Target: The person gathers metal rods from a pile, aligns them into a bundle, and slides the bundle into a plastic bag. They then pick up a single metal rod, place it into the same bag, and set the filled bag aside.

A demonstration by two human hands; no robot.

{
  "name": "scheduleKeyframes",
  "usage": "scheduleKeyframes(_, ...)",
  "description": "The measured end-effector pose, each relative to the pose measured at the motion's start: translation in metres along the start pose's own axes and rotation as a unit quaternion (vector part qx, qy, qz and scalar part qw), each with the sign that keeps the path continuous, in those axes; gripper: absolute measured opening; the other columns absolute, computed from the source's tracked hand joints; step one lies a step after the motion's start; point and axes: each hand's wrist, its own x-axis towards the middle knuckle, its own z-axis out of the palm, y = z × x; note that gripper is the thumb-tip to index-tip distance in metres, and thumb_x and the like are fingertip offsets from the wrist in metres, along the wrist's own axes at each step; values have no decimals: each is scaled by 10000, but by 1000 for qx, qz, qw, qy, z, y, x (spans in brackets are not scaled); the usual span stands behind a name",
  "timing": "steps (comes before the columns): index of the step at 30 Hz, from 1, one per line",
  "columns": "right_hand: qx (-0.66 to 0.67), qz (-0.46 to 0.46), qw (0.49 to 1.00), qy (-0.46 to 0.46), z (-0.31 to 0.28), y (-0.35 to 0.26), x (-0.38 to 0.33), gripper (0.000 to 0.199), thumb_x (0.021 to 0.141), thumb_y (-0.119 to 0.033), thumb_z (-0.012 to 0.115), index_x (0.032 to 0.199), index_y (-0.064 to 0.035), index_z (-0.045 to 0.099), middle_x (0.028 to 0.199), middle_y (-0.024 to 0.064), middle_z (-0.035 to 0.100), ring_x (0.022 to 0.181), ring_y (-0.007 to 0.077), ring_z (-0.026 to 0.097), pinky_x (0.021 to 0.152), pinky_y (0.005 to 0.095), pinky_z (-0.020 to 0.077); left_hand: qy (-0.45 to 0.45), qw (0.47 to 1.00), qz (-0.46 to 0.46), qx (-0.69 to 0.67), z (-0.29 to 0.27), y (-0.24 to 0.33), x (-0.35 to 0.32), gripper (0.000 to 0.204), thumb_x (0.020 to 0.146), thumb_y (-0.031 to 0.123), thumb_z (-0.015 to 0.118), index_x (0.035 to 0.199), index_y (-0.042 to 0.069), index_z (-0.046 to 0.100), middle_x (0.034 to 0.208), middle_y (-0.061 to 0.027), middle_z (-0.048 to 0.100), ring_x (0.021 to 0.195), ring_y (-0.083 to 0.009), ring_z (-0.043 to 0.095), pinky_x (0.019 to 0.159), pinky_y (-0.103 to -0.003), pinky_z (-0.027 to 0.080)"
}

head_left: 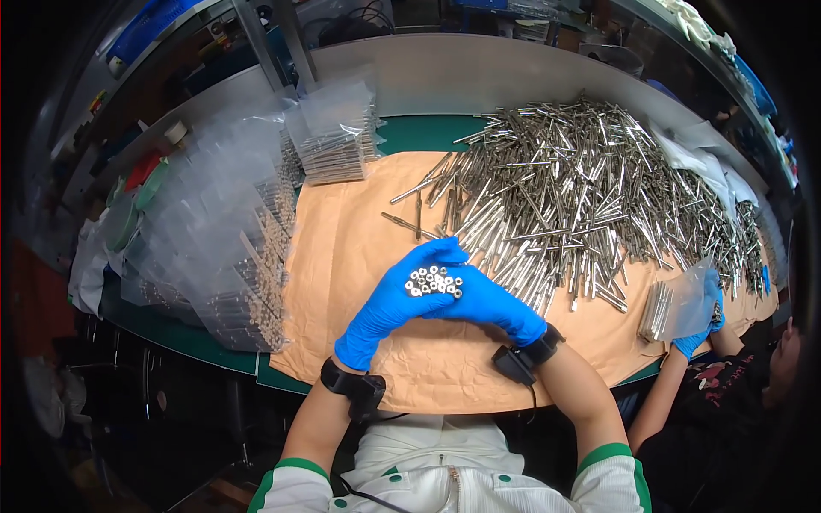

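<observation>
A bundle of slim metal rods point(434, 281) is held between my two blue-gloved hands, its round ends facing up toward me. My left hand point(386, 299) wraps round the bundle's left and far side. From the right, my right hand point(492, 304) closes against the same bundle, with its fingers meeting the left hand. The lengths of these rods are hidden by the gloves. Just beyond my hands, a large heap of loose metal rods point(581, 197) lies on brown paper point(342, 248), several of them pointing toward me.
Clear plastic bags point(197, 231) packed with rods are stacked at the left. Another bagged stack point(333, 141) stands at the far left of the paper. At right, a co-worker's gloved hands point(705, 308) handle a bag of rods point(671, 309). A grey panel point(479, 73) edges the table's back.
</observation>
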Motion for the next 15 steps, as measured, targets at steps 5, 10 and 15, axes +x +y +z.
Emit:
scheduleKeyframes(5,-135,-86,987,31,6,23,5,393,717,-149,732,1073,-66,590,1116,73,562,992,163,544,860,309,448,-9,1000,-5,-22,-1,-4,1,601,688,16,721,1227,15,455,1225,-104,508,1094,-151,498,935,-284,423)
scheduleKeyframes(10,102,85,989,63,16,12,0,361,710,-55,714,1041,-34,569,1075,60,572,926,128,549,827,281,462,-10,1000,14,-2,-9,-21,1,537,693,11,717,1179,16,489,1181,-96,542,1066,-147,515,918,-275,433)
scheduleKeyframes(15,147,102,982,63,18,16,2,330,732,-76,701,1037,-48,579,1017,61,600,910,126,557,804,279,471,8,1000,-1,-1,-10,-20,-1,478,701,3,712,1135,26,515,1076,-75,598,990,-133,554,914,-273,433)
